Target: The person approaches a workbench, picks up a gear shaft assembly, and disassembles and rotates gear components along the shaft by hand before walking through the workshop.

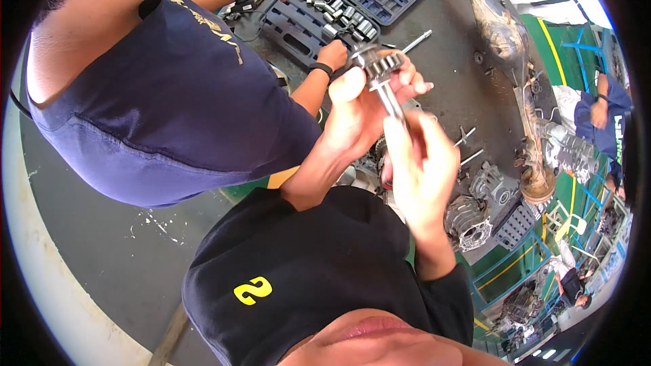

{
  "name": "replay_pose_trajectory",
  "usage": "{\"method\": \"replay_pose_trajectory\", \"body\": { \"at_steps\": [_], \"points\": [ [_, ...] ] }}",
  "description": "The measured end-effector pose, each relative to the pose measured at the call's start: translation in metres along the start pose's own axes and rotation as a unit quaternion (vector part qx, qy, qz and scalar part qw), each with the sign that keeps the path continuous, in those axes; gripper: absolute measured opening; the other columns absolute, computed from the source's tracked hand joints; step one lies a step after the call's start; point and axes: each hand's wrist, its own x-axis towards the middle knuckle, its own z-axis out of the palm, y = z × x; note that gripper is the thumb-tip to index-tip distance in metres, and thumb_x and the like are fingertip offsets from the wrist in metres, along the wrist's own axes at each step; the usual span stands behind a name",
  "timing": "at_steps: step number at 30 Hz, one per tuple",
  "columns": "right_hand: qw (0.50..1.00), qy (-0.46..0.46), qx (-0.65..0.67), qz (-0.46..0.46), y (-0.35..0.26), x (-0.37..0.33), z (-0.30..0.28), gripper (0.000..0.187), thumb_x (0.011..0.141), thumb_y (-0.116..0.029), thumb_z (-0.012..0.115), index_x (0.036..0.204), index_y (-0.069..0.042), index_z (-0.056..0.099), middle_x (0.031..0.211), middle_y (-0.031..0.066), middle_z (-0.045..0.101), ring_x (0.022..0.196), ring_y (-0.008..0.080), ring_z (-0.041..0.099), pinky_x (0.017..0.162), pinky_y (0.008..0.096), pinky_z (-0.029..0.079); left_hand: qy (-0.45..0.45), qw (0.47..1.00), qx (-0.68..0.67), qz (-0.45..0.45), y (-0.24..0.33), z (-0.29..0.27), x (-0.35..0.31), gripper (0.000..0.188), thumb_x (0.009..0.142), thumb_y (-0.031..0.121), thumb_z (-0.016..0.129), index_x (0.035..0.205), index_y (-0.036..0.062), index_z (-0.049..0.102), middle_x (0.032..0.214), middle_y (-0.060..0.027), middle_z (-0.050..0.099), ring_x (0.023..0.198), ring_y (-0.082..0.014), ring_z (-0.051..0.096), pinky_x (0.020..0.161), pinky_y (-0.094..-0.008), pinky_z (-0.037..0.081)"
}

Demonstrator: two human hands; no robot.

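A metal gear shaft (384, 66) is held up between my two hands, tilted, with its toothed end away from me. My left hand (356, 112) is closed around the gear end, thumb on one side and fingers on the other. Lower down, my right hand (427, 166) grips the smooth rod part, fingers pressed together on it. Some of the rod is hidden behind the right fingers. Beyond the gear lies an opened socket set case (298, 30) on the dark workbench (441, 47).
At my left a co-worker in a navy shirt (183, 108) has both hands at the sockets. A ratchet-like tool (417, 41) lies behind my hands. A long axle housing (502, 34), a gearbox casing (468, 224) and a grey tool tray (514, 226) are at right.
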Motion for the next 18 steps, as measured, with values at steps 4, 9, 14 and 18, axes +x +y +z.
{"method": "replay_pose_trajectory", "body": {
  "at_steps": [4,9,14,18],
  "points": [
    [0.998,-0.014,-0.017,-0.054,-0.003,0.024,0.011,0.016,0.085,-0.009,0.070,0.091,0.004,0.062,0.065,0.0040,0.058,0.058,0.0063,0.053,0.051,0.0223,0.041,-0.006,0.999,0.024,0.034,0.004,-0.002,0.007,0.063,0.074,0.055,0.065,0.105,0.0020,0.055,0.090,-0.0073,0.054,0.093,-0.0270,0.056,0.104,-0.0480,0.037],
    [0.996,-0.035,-0.055,-0.054,-0.009,0.018,0.008,0.019,0.084,-0.011,0.071,0.094,0.003,0.063,0.066,0.0037,0.057,0.054,0.0053,0.048,0.048,0.0221,0.037,-0.002,0.998,-0.005,0.067,0.019,0.007,0.012,0.064,0.067,0.048,0.073,0.110,0.0044,0.056,0.087,-0.0079,0.056,0.091,-0.0281,0.058,0.106,-0.0502,0.034],
    [0.997,-0.055,0.025,-0.050,-0.030,0.021,0.013,0.018,0.082,-0.003,0.070,0.094,0.006,0.061,0.074,0.0021,0.059,0.061,0.0025,0.051,0.051,0.0178,0.040,-0.042,0.989,0.064,0.129,0.032,0.020,0.018,0.066,0.067,0.049,0.066,0.110,0.0003,0.055,0.087,-0.0095,0.054,0.091,-0.0289,0.060,0.103,-0.0508,0.037],
    [0.995,-0.048,0.087,-0.024,-0.038,0.040,0.024,0.016,0.082,-0.003,0.071,0.092,0.005,0.061,0.073,0.0012,0.059,0.061,0.0019,0.050,0.051,0.0172,0.039,-0.010,0.989,0.021,0.148,0.039,0.032,0.031,0.060,0.071,0.046,0.066,0.113,0.0046,0.056,0.086,-0.0099,0.054,0.088,-0.0280,0.058,0.103,-0.0495,0.035]
  ]
}}
